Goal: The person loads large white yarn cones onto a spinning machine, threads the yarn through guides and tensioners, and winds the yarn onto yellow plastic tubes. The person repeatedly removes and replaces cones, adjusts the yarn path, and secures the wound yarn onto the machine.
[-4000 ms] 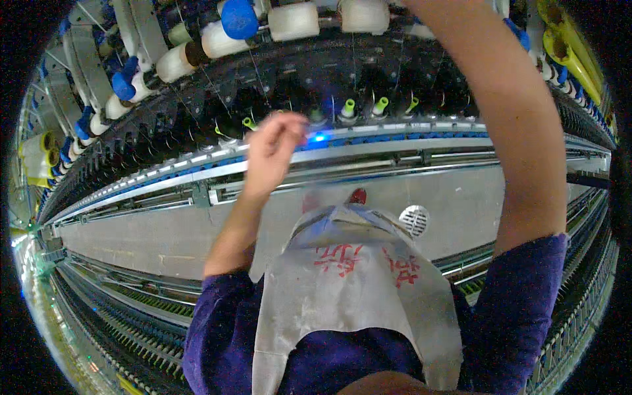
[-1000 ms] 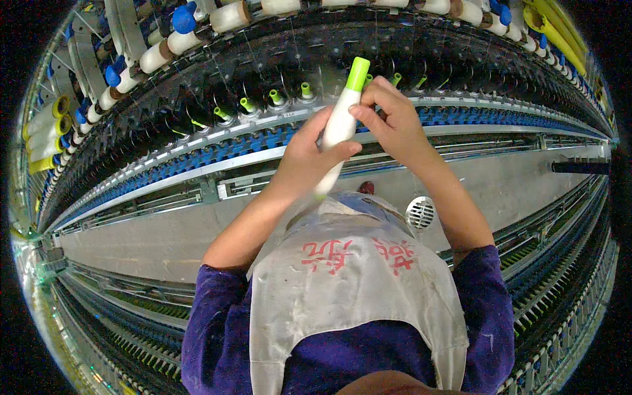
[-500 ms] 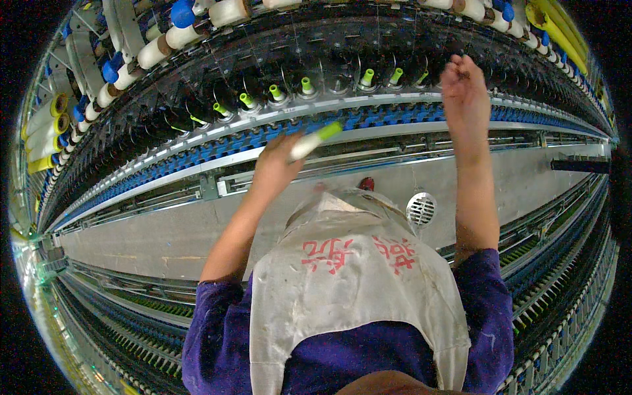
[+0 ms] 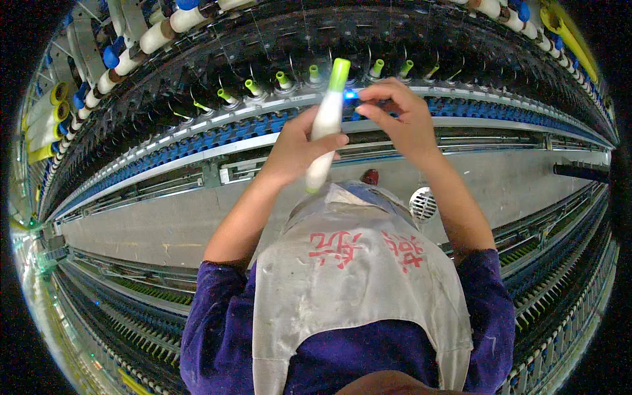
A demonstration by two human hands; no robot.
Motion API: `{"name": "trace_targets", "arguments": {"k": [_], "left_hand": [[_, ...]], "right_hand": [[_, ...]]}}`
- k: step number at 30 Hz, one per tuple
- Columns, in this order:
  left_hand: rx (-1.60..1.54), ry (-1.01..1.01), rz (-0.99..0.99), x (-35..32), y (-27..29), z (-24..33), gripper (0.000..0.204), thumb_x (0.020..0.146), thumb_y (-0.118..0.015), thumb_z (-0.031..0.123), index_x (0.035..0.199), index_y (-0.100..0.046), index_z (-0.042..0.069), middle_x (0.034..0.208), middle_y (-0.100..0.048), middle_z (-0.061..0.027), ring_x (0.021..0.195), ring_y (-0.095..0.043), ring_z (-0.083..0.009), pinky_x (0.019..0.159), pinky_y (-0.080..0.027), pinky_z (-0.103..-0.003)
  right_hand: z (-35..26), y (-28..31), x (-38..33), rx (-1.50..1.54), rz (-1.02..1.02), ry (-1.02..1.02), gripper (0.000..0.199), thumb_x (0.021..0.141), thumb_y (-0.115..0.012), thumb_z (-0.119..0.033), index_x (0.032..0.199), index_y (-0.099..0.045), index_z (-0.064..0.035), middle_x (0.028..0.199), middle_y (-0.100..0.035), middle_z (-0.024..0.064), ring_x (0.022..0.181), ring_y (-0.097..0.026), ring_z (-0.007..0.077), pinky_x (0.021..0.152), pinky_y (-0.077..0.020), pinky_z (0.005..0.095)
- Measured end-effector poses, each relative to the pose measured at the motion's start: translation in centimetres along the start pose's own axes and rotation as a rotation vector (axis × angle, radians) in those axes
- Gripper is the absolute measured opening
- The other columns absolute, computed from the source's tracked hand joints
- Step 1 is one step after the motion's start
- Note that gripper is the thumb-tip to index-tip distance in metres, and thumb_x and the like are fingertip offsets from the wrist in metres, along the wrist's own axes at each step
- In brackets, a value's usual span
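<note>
My left hand (image 4: 299, 148) is closed round a bobbin (image 4: 326, 125) of white yarn with a lime-green tube end. The bobbin stands nearly upright in the picture, green tip pointing toward the machine. Close to its upper part is my right hand (image 4: 398, 115), fingers curled, thumb and forefinger nearly meeting. Whatever lies between those fingertips is too small to make out. A bright blue light (image 4: 351, 95) glows right at the forefinger's tip; whether it is held or belongs to the machine I cannot tell. Behind the hands runs a row of green-topped bobbins (image 4: 283, 80) on the spinning frame.
A silver rail (image 4: 263, 103) and a blue strip of parts run along the frame below the spindles. White rollers (image 4: 155, 38) and yellow-ended spools (image 4: 58, 112) sit higher up. A round floor drain (image 4: 422, 205) lies right of my apron; another machine row (image 4: 141, 322) stands behind me.
My left hand has raised the bobbin and turned it more upright. My right hand has come from the far right in to the bobbin. The blue light now shows.
</note>
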State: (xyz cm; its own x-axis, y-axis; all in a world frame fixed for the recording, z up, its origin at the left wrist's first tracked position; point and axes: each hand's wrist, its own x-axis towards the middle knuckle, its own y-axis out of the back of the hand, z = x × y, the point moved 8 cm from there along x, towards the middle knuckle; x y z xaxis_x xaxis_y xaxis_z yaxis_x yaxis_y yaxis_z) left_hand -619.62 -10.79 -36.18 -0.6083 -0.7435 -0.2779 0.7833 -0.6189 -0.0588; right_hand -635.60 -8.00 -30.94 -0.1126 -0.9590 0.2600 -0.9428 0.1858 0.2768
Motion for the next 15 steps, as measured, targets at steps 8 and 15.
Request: {"name": "trace_targets", "arguments": {"k": [8,15], "left_hand": [[0.358,-0.092,-0.021,-0.7,-1.2,2.6,0.049,0.077,-0.072,0.020,0.119,-0.053,0.004,0.091,-0.064,-0.0070,0.080,-0.062,-0.0150,0.070,-0.051,-0.030],[0.532,-0.233,0.017,-1.4,-1.0,4.6,0.055,0.072,-0.075,0.022,0.120,-0.055,0.004,0.098,-0.062,-0.0127,0.086,-0.062,-0.0203,0.075,-0.049,-0.031]], "right_hand": [[-1.7,0.4,0.7,-0.030,0.086,0.176,0.045,0.073,-0.074,-0.014,0.114,-0.056,-0.0129,0.109,-0.052,0.0070,0.096,-0.055,0.0166,0.074,-0.0485,0.0275],[-0.7,0.1,1.1,-0.078,-0.095,0.196,0.011,0.080,-0.067,-0.012,0.089,-0.065,-0.0068,0.091,-0.058,0.0066,0.086,-0.058,0.0182,0.072,-0.0472,0.0270]]}}
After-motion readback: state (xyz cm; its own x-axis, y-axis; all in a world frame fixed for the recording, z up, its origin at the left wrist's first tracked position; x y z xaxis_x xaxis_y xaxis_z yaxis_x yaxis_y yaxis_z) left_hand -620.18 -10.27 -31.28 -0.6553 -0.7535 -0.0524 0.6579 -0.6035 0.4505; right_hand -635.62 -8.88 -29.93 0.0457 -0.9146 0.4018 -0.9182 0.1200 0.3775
